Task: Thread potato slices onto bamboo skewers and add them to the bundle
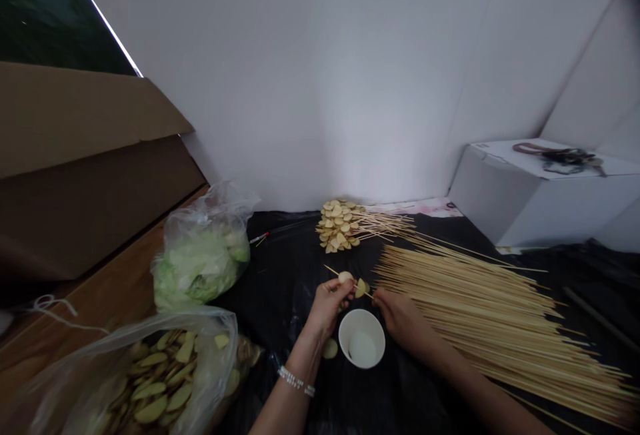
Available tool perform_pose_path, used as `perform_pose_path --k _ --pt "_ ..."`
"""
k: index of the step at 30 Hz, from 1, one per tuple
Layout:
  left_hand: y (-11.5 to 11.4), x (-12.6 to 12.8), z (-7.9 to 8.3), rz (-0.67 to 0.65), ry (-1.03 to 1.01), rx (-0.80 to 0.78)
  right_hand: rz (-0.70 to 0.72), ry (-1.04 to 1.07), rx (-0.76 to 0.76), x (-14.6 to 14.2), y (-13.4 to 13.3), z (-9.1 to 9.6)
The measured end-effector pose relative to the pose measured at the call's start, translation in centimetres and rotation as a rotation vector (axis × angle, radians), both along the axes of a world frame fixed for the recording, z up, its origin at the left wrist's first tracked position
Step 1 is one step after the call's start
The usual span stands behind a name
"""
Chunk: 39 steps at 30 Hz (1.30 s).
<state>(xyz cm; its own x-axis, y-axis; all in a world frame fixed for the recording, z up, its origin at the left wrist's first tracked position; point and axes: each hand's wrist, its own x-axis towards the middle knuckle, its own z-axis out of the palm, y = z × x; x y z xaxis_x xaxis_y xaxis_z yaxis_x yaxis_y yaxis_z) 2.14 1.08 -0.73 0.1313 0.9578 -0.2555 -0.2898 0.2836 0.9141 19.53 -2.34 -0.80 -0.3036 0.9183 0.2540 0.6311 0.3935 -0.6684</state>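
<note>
My left hand pinches a pale potato slice, through which the tip of a thin wooden skewer sticks out. Farther down the same stick sits another potato slice. My right hand is closed on the skewer's other end. Just below both hands stands a white bowl with something whitish at its bottom. One loose potato slice lies left of the bowl, beside my left wrist. Behind the hands is a pile of skewered potato slices, their sticks pointing right.
Many bare skewers cover the right side of the black plastic sheet. At left are an open bag of potato slices and a bag of green leaves. A cardboard box and a white box flank the white wall.
</note>
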Motion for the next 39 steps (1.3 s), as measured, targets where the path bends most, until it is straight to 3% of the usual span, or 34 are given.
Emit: perform_pose_path --k 5,8,16,22,28,30,35,37,39 --pt "0.0 0.1 -0.3 -0.038 0.032 -0.016 -0.005 -0.088 0.045 -0.4 0.1 -0.6" --pt "0.0 0.4 -0.3 -0.01 0.065 -0.017 -0.015 -0.03 0.03 -0.1 0.3 -0.8" --pt "0.3 -0.3 0.6 -0.033 0.239 0.093 -0.264 0.188 0.061 2.1 1.3 0.0" --pt "1.4 0.3 1.7 -0.208 0.708 0.338 -0.186 0.176 0.059 1.8 1.2 -0.9" --pt "2.2 1.4 0.9 -0.307 1.208 0.474 -0.213 0.169 0.044 2.0 1.3 -0.7" --pt "2.1 1.3 0.6 -0.293 1.193 0.514 -0.22 0.167 0.05 2.1 1.3 -0.6" --pt "1.7 0.6 -0.2 -0.127 0.926 0.612 -0.228 0.154 0.044 2.1 1.3 -0.6" --pt "1.9 0.1 -0.2 -0.06 0.815 0.514 -0.22 0.148 0.042 2.1 1.4 -0.8" --pt "2.0 -0.7 0.3 0.026 0.626 0.315 -0.213 0.134 0.05 2.2 1.4 -1.0"
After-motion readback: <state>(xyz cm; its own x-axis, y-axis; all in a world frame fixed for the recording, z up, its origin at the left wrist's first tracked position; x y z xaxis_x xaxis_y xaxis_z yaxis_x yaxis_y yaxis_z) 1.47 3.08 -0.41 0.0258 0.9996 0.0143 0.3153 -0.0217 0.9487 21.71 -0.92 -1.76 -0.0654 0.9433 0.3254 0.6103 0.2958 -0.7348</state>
